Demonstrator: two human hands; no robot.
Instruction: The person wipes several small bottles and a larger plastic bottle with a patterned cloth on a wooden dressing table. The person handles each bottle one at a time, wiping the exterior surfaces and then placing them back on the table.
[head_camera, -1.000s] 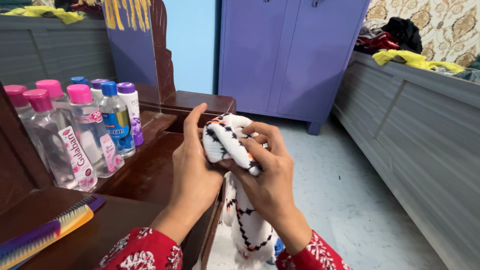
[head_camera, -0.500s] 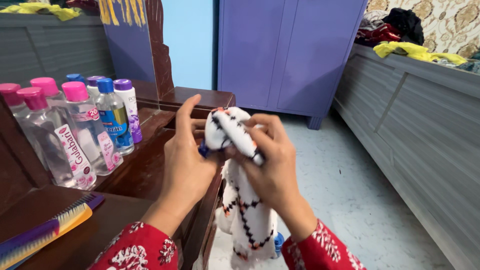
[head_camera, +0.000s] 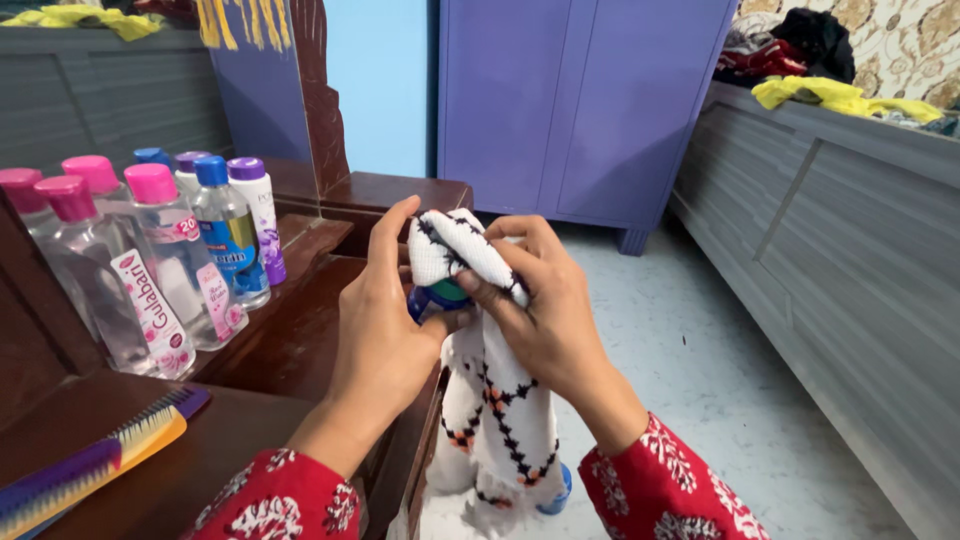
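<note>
Beyond the table's right edge, over open pale floor (head_camera: 700, 380), both hands meet: the left hand (head_camera: 385, 330) grips a small blue-and-green container (head_camera: 437, 298), and the right hand (head_camera: 545, 315) pinches a white knitted cloth with dark diamond stitching (head_camera: 500, 400) draped over it. Clear plastic pink-capped bottles (head_camera: 150, 260) stand along the dark wooden table (head_camera: 290, 350).

Purple cupboard (head_camera: 585, 110) against blue wall (head_camera: 380, 85); pale speckled floor (head_camera: 700, 390); grey panelled unit (head_camera: 840, 240) right; dark wooden dresser (head_camera: 300, 340) left.
</note>
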